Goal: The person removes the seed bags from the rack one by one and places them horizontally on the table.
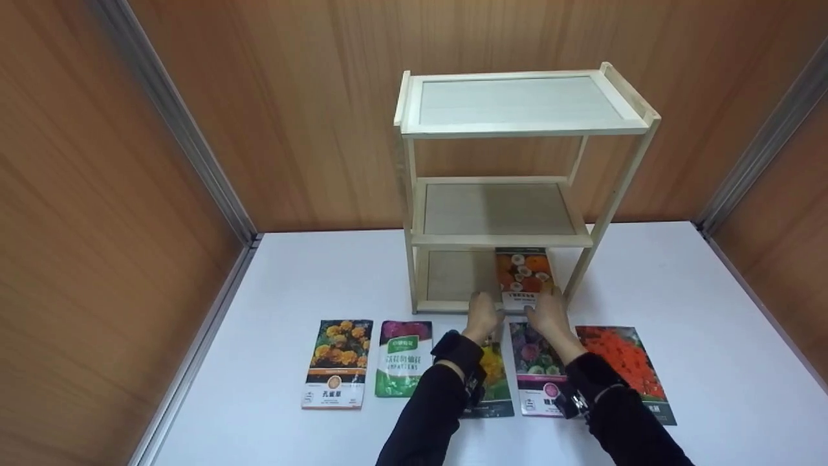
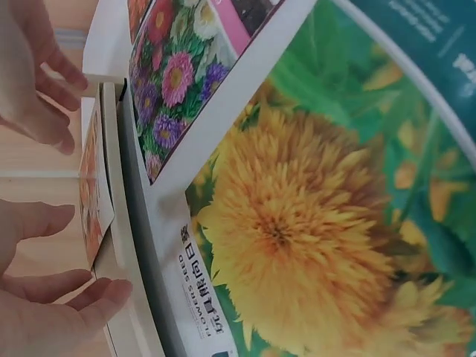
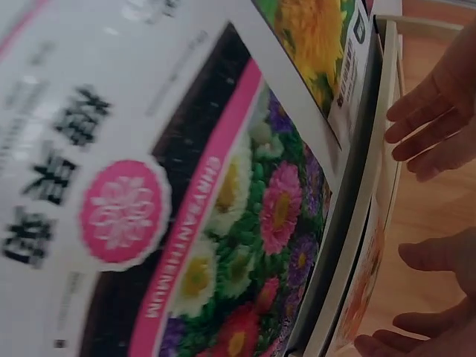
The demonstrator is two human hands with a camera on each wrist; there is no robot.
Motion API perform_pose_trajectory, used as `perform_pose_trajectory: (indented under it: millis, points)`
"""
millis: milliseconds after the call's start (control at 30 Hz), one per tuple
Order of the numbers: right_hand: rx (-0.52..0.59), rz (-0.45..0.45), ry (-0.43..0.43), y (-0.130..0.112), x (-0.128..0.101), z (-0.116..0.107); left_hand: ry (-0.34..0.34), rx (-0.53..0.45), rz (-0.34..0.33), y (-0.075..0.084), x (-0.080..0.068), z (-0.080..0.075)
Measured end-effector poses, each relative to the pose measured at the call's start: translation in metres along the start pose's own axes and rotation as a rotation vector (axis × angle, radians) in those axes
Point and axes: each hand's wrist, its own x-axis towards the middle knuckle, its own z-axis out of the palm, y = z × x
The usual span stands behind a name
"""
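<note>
A seed packet with orange flowers (image 1: 522,274) lies on the bottom shelf of a small wooden rack (image 1: 446,305), at its right side. My left hand (image 1: 484,317) is at the packet's left, by the shelf's front edge, fingers relaxed and apart. On the other side my right hand (image 1: 548,318) has its fingers spread beside the packet's lower right corner. Both wrist views show gaps between thumbs and fingers, with nothing pinched. Under my left wrist lies a yellow-flower packet (image 2: 290,230); under my right, a chrysanthemum packet (image 3: 279,208).
On the white table (image 1: 272,278), a marigold-like orange packet (image 1: 337,364) and a green impatiens packet (image 1: 403,359) lie to the left. A red-flower packet (image 1: 624,362) lies right of my right wrist. The rack's middle shelf (image 1: 498,210) overhangs the bottom one. Wood-grain panels (image 1: 291,116) enclose the table.
</note>
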Motion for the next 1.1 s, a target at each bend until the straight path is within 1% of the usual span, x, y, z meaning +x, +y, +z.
perform_pose_trajectory:
  millis: [67, 100, 133, 200, 233, 300, 333, 367, 400, 467, 500, 533, 567, 600, 633, 667, 733, 767, 800, 833, 867, 900, 933, 967, 1000, 1067, 1100]
  points:
    - [-0.055, 0.0, 0.009, 0.011, 0.015, 0.01, 0.015, 0.018, 0.007, 0.008, -0.002, -0.004]
    - [-0.069, -0.008, 0.011, 0.016, 0.022, 0.013, 0.027, 0.038, 0.022, 0.011, -0.002, -0.005]
    - [-0.099, -0.021, 0.035, 0.033, 0.036, 0.029, 0.036, 0.053, 0.026, 0.013, -0.001, -0.004]
    - [-0.146, -0.029, 0.075, 0.07, 0.065, 0.062, 0.021, 0.057, 0.017, 0.016, 0.005, -0.002]
    - [-0.159, -0.032, 0.096, 0.092, 0.082, 0.082, 0.011, 0.054, 0.014, 0.012, 0.013, 0.005]
    - [-0.171, -0.042, 0.129, 0.13, 0.111, 0.117, 0.021, 0.106, 0.01, 0.014, 0.019, 0.013]
    - [-0.181, -0.033, 0.135, 0.151, 0.126, 0.136, 0.022, 0.136, 0.022, 0.005, 0.029, 0.026]
    - [-0.165, -0.011, 0.113, 0.159, 0.134, 0.143, 0.028, 0.164, 0.04, -0.006, 0.04, 0.04]
    - [-0.153, 0.012, 0.067, 0.165, 0.139, 0.147, 0.038, 0.201, 0.057, -0.018, 0.051, 0.056]
    - [-0.136, 0.053, 0.038, 0.17, 0.145, 0.152, 0.074, 0.287, 0.091, -0.039, 0.071, 0.086]
    - [-0.121, 0.079, 0.025, 0.17, 0.145, 0.152, 0.07, 0.306, 0.099, -0.051, 0.083, 0.101]
    - [-0.099, 0.104, -0.004, 0.167, 0.144, 0.15, 0.039, 0.313, 0.087, -0.061, 0.094, 0.115]
    - [-0.071, 0.131, -0.028, 0.165, 0.143, 0.148, 0.026, 0.329, 0.071, -0.064, 0.099, 0.123]
    - [-0.052, 0.147, -0.028, 0.163, 0.141, 0.147, 0.011, 0.335, 0.057, -0.066, 0.103, 0.131]
    - [-0.032, 0.146, 0.006, 0.161, 0.139, 0.148, 0.003, 0.337, 0.043, -0.07, 0.108, 0.138]
    - [-0.011, 0.152, 0.014, 0.16, 0.137, 0.148, -0.019, 0.337, 0.028, -0.074, 0.114, 0.146]
    - [0.019, 0.147, 0.023, 0.161, 0.137, 0.149, -0.049, 0.305, 0.008, -0.088, 0.132, 0.166]
    - [0.035, 0.145, 0.022, 0.163, 0.138, 0.151, -0.036, 0.286, 0.025, -0.099, 0.142, 0.179]
    - [0.045, 0.147, 0.031, 0.166, 0.14, 0.154, -0.049, 0.238, 0.024, -0.109, 0.154, 0.191]
    - [0.059, 0.155, 0.017, 0.168, 0.142, 0.155, -0.053, 0.194, 0.031, -0.119, 0.163, 0.201]
    - [0.064, 0.166, 0.004, 0.172, 0.145, 0.157, -0.045, 0.148, 0.047, -0.128, 0.172, 0.212]
    - [0.082, 0.178, -0.033, 0.174, 0.148, 0.157, -0.028, 0.097, 0.064, -0.135, 0.18, 0.22]
    - [0.096, 0.202, -0.064, 0.177, 0.151, 0.157, -0.018, 0.048, 0.072, -0.14, 0.185, 0.224]
    - [0.104, 0.225, -0.107, 0.178, 0.153, 0.156, 0.005, 0.007, 0.082, -0.141, 0.187, 0.226]
    - [0.109, 0.244, -0.123, 0.177, 0.154, 0.154, 0.035, -0.028, 0.092, -0.141, 0.187, 0.226]
    - [0.112, 0.261, -0.17, 0.174, 0.153, 0.146, 0.095, -0.07, 0.085, -0.134, 0.181, 0.217]
    - [0.115, 0.271, -0.191, 0.171, 0.152, 0.143, 0.115, -0.093, 0.071, -0.127, 0.175, 0.209]
